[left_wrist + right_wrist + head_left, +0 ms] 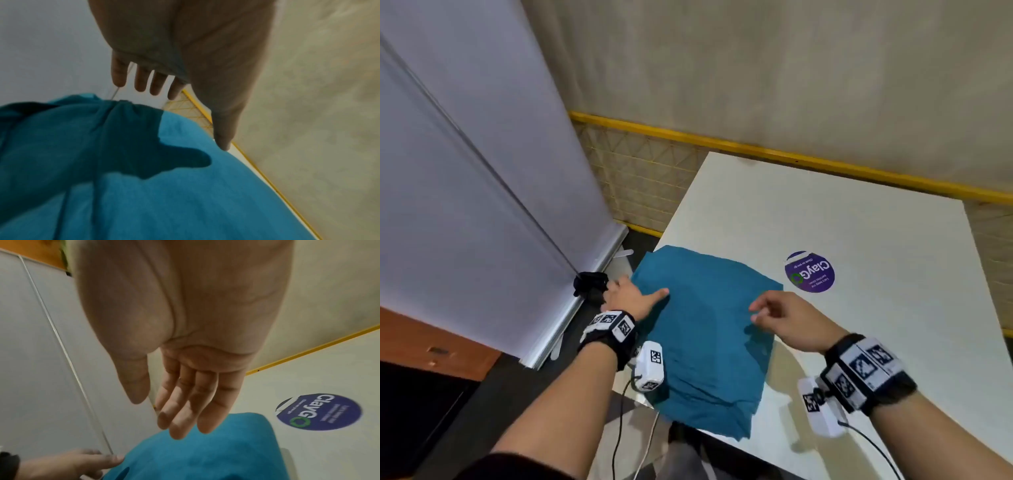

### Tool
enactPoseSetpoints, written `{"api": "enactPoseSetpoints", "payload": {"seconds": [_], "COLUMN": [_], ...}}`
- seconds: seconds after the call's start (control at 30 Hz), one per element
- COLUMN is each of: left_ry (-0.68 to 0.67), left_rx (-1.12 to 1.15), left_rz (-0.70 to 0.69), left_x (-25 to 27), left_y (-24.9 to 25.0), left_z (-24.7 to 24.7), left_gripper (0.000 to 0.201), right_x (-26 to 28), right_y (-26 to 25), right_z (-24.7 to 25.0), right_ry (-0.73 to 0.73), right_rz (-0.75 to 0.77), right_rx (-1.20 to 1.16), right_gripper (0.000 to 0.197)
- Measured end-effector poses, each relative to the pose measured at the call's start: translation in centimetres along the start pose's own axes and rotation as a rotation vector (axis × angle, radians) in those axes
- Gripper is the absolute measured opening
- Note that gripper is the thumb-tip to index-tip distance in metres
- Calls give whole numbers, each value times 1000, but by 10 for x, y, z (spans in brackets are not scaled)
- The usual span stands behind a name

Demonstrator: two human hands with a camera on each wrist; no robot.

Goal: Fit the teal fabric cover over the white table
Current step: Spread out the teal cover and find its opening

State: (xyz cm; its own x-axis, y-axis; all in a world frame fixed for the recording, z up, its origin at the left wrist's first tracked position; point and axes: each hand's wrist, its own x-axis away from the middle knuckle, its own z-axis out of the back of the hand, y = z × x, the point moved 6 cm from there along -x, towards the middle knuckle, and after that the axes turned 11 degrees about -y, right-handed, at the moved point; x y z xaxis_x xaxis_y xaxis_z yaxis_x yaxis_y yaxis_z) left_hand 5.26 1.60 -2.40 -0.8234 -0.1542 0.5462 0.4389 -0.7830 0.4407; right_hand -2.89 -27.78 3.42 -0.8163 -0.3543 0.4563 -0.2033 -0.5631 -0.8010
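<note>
A folded teal fabric cover lies on the near left part of the white table, its near end hanging past the table's front edge. My left hand hovers at the cover's far left corner with fingers straight and spread, thumb over the cloth. My right hand hovers just above the cover's right side with relaxed, straight fingers, holding nothing. My left hand also shows low in the right wrist view.
A round purple sticker is stuck on the table right of the cover. A white panel leans close on the left, with a black object at its base. A yellow-edged wall rail runs behind the table.
</note>
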Motion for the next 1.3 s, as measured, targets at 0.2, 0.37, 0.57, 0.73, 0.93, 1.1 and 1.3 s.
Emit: {"api": "enactPoseSetpoints", "payload": {"seconds": [0.2, 0.37, 0.57, 0.73, 0.93, 1.1, 1.3], "left_ry": [-127, 14, -335, -533, -672, -954, -739], "left_rx": [73, 60, 199, 309, 21, -79, -313], "left_rz": [-68, -366, -536, -692, -628, -737, -869], "left_x": [-28, -8, 34, 71, 65, 89, 112], "left_y": [-10, 25, 63, 82, 85, 93, 126], "left_z": [-7, -4, -36, -31, -27, -85, -143], "left_gripper": [66, 47, 24, 42, 107, 141, 129], "right_x": [-82, -118, -129, -103, -49, 16, 159], "right_y": [-30, -54, -83, -63, -43, -31, 71], "right_z": [-17, -44, -55, -23, -4, 19, 109], "right_ry": [64, 131, 80, 174, 420, 494, 788], "right_rz": [-131, -208, -238, -212, -186, -113, -354], "right_rx": [-10, -150, -415, -306, -738, -765, -448], "right_gripper": [14, 41, 49, 16, 21, 26, 22]}}
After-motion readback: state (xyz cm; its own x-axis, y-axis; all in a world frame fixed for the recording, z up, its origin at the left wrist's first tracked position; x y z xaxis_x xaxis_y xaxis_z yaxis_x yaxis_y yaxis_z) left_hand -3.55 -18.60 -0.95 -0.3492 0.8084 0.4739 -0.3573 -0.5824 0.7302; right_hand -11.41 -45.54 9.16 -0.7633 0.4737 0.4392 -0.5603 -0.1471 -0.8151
